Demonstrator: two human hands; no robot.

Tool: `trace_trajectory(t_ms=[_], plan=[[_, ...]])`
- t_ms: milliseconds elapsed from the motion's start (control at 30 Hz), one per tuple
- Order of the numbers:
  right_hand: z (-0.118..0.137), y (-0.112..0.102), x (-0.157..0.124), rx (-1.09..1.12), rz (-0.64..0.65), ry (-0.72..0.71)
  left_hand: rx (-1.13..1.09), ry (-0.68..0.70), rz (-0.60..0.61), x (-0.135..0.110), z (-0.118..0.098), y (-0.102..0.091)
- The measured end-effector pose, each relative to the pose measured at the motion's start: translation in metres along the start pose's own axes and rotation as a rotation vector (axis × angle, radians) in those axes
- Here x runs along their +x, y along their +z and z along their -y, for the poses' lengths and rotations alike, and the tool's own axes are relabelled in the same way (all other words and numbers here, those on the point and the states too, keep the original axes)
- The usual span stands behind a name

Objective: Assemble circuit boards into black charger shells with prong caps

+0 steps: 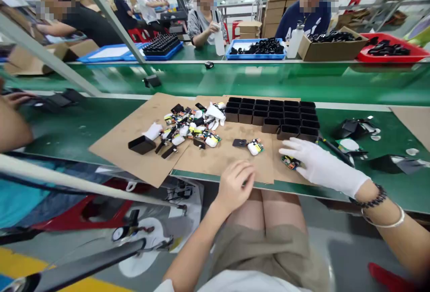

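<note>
1. Right hand [317, 166], gloved, curves around a circuit board [290, 162] on cardboard [281, 175]; can't tell whether gripped.
2. Left hand [235, 185] curled, contents hidden.
3. Open black cases [271, 115] stand in rows.
4. Blue tray [255, 57], red tray [386, 59]: black parts [267, 46].

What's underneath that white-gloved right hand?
Partly visible under the white-gloved right hand is a small circuit board with multicoloured components, over a brown cardboard sheet. Whatever else lies beneath the palm is covered and can't be seen.

No text is legible; white lettering [316, 28] on the navy-blue cloth shirt [311, 16] behind the white plastic bottle [294, 44] is blurred.
</note>
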State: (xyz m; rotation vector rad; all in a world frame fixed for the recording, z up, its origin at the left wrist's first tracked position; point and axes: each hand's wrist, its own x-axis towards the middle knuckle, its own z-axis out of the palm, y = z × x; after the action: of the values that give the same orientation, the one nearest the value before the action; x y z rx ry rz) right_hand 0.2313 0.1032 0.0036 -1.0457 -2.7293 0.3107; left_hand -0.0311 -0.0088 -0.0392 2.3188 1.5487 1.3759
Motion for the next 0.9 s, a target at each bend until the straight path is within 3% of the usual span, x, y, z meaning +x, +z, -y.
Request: trace_trajectory(t_ms=[100, 200, 300, 400, 467, 567, 667, 767, 900], plan=[[0.026, -0.014, 0.010, -0.090, -0.105, 0.357, 0.027, -0.094, -0.005, 0.027, 0.018, -0.001], [0.055, -0.014, 0.029, -0.149, -0.016, 0.685, 0.079, -0.131, 0.121, 0.077, 0.025, 0.022], [0.065, -0.001, 0.048, -0.150, 0.102, 0.770, 0.200, -0.088, 0.325, 0.126, 0.025, 0.050], [0.055, 0.005, 0.051, -0.124, 0.102, 0.790, 0.301, -0.077, 0.416, 0.147, 0.022, 0.056], [0.046, 0.002, 0.041, -0.095, 0.092, 0.799, 0.274, -0.059, 0.353, 0.140, 0.019, 0.043], [0.036, -0.007, 0.015, -0.042, 0.067, 0.799, 0.097, -0.064, 0.201, 0.105, 0.010, 0.011], [0.032, -0.008, -0.013, 0.249, -0.047, 0.747, -0.067, -0.141, 0.225, 0.064, -0.001, -0.003], [0.036, 0.005, -0.034, 0.784, -0.327, 0.663, -0.140, -0.268, 0.268, 0.037, -0.009, 0.007], [0.052, 0.036, -0.048, 1.454, -0.717, 0.588, -0.311, -0.372, 0.308, 0.028, -0.008, 0.023]])
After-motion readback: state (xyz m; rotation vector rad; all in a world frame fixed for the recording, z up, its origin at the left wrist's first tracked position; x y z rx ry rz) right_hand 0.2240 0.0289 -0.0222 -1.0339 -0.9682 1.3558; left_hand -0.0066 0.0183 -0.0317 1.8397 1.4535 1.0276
